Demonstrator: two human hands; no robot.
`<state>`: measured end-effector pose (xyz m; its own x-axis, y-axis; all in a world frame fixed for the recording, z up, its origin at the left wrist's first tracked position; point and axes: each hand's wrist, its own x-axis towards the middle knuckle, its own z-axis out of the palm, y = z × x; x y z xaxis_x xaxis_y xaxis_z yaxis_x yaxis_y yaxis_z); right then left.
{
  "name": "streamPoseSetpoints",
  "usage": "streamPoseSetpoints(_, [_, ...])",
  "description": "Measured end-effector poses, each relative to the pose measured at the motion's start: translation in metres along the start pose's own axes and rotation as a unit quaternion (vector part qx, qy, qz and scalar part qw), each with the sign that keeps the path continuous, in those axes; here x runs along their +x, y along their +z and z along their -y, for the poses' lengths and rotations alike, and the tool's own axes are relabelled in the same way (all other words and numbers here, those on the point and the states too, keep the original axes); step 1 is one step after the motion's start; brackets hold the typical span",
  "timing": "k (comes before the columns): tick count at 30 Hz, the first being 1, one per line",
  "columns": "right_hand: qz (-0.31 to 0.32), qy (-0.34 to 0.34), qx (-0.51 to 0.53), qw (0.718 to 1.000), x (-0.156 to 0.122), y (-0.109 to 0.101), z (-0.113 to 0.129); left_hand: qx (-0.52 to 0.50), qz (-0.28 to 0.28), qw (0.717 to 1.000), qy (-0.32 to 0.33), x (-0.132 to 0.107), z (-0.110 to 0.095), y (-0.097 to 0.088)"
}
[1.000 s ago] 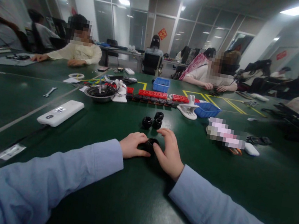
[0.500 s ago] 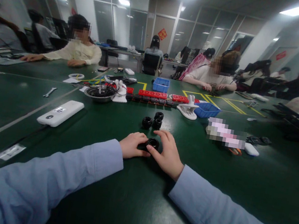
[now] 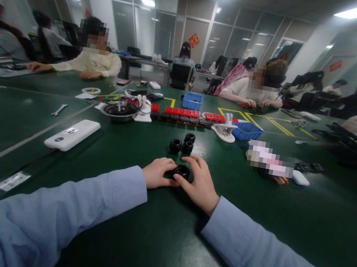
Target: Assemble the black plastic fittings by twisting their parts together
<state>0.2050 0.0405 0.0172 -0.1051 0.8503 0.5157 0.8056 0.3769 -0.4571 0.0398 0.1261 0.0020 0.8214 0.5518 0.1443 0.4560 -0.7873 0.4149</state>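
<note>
A small black ring-shaped part [image 3: 182, 170] sits on the green table [image 3: 153, 239] between my two hands. My left hand [image 3: 158, 172] is curled against its left side, fingers closed on it. My right hand [image 3: 200, 184] wraps its right side, with the thumb and forefinger pinching the rim. Just beyond stand three more black round parts [image 3: 183, 144] in a small cluster, apart from my hands.
A white power bank [image 3: 72, 134] lies at the left. Farther back are a metal bowl [image 3: 119, 110], a row of red and black parts [image 3: 185, 115], a white clamp [image 3: 225, 128] and blue bins [image 3: 247, 130]. Other people sit around the far sides of the table.
My right hand's fingers have shifted around the black part, uncovering its top. My left hand has stayed in place.
</note>
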Motion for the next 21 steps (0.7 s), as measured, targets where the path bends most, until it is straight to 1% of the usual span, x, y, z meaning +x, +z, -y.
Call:
streamPoseSetpoints(9, [-0.008, -0.004, 0.002, 1.0, 0.0001, 0.0005, -0.0005, -0.004, -0.003, 1.0, -0.002, -0.0002, -0.0002, -0.0004])
streamPoseSetpoints(15, [-0.001, 0.003, 0.0, 1.0, 0.0003, 0.0, 0.0007, -0.006, 0.0, 1.0, -0.005, 0.0, -0.0014, -0.0014])
streamPoseSetpoints(21, [-0.004, -0.016, -0.01, 1.0, 0.0003, -0.0013, 0.0029, -0.013, -0.001, 1.0, -0.001, 0.0, 0.0003, -0.0002])
